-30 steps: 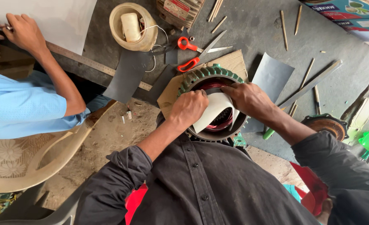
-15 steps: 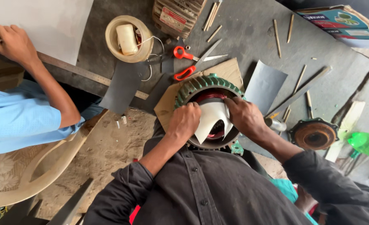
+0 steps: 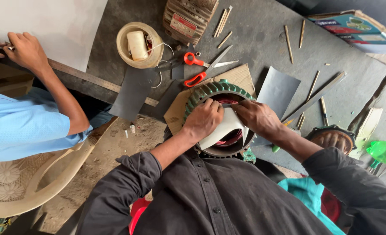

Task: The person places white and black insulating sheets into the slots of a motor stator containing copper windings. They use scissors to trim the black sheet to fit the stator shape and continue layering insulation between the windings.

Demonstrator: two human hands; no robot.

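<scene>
While pressed by both hands, sat partly curled inside the bore of the green motor stator (image 3: 210,92) at the worktop's near edge: a white insulation sheet (image 3: 223,128). Left hand (image 3: 205,119) clamped over its upper fold, right hand (image 3: 258,118) pinching its edge. Seemed half seated; much still stood proud. Scissors (image 3: 196,69) lay behind.

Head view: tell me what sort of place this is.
Probably a small motor repair workshop. Both hands, left hand and right hand, press a white sheet into a green finned motor housing. Orange-handled scissors, wooden sticks and grey sheet pieces lie scattered on the worn bench.
</scene>
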